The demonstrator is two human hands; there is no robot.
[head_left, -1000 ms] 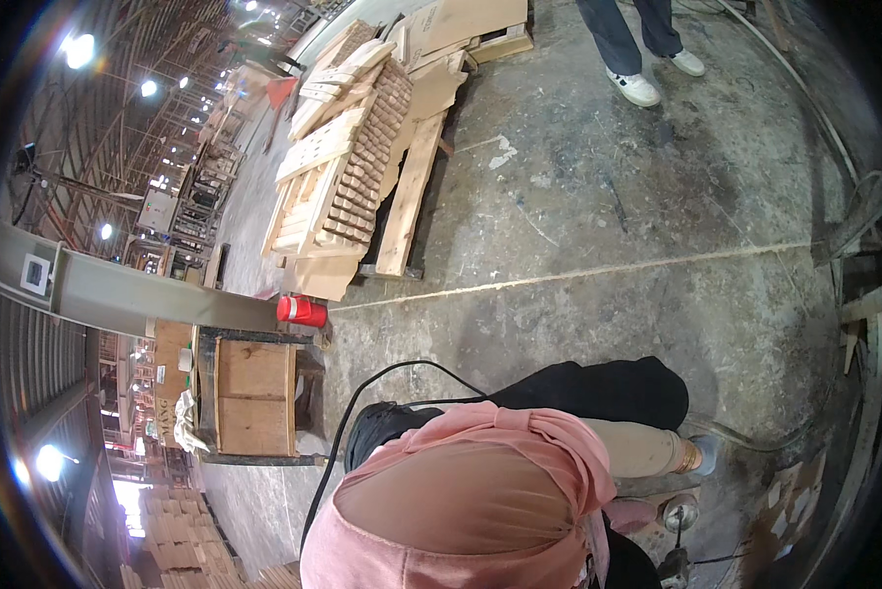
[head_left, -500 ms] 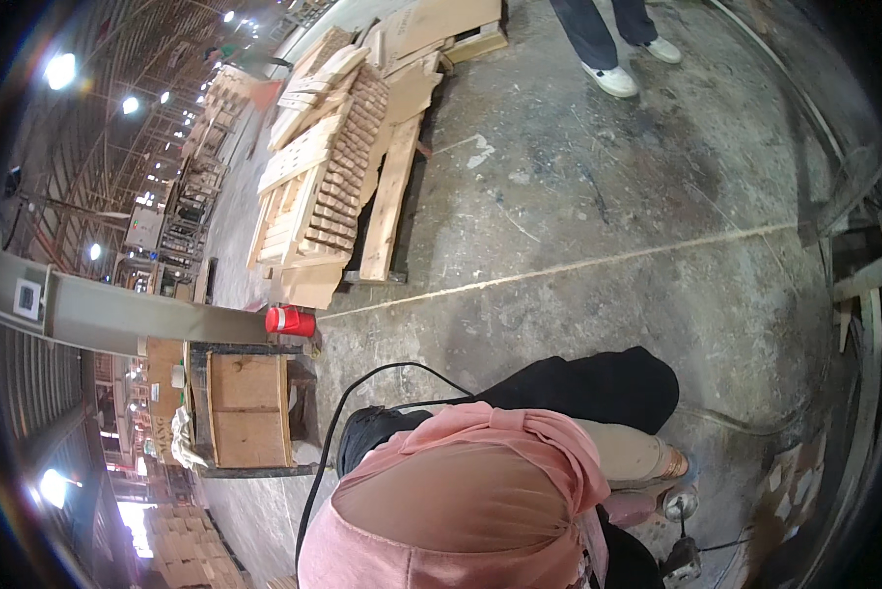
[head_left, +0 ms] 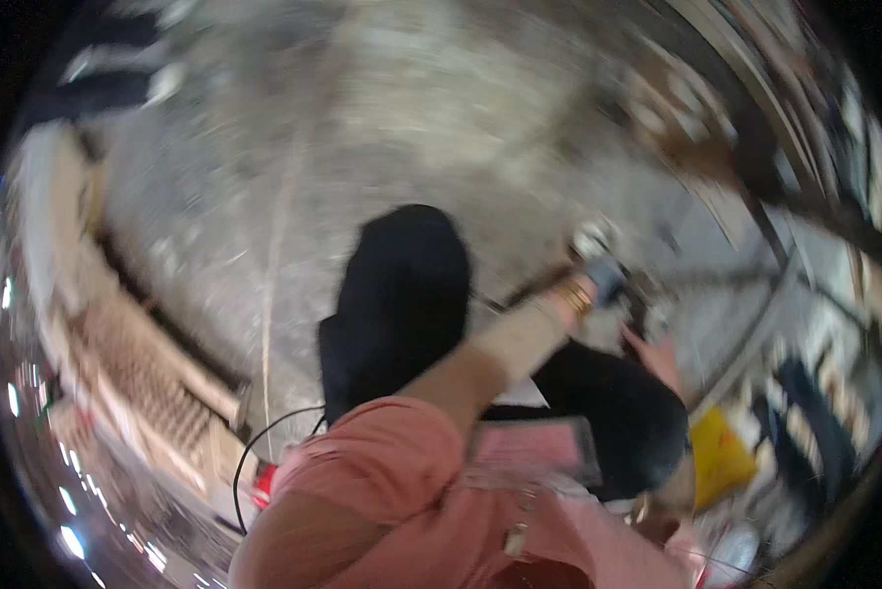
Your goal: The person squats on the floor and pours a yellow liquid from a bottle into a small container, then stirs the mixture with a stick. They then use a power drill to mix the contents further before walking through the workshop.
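Note:
My left arm (head_left: 505, 344) stretches out to the right, in a pink short sleeve with a beige lower sleeve and a gold-coloured band at the wrist. At its end, my left hand (head_left: 606, 280) looks grey-blue, perhaps gloved, and is at a small tool with a pale round disc (head_left: 593, 238); blur hides its fingers. My right hand (head_left: 655, 355) is just nearer to me, beside the tool's dark body (head_left: 639, 302). Whether the right fingers grip that body cannot be made out. The tool is low, near the concrete floor.
My black-clad knees (head_left: 402, 285) are bent in front of me. A yellow sheet or bag (head_left: 721, 459) lies at the right, next to dark cloth-like pieces (head_left: 809, 422). Stacked wooden parts (head_left: 146, 383) stand at the left. A black cable (head_left: 249, 452) loops beside me.
My view has swung to the right and down, so the wooden stack and the other person's legs now appear at the left. My left arm and both hands have come into sight by the tool.

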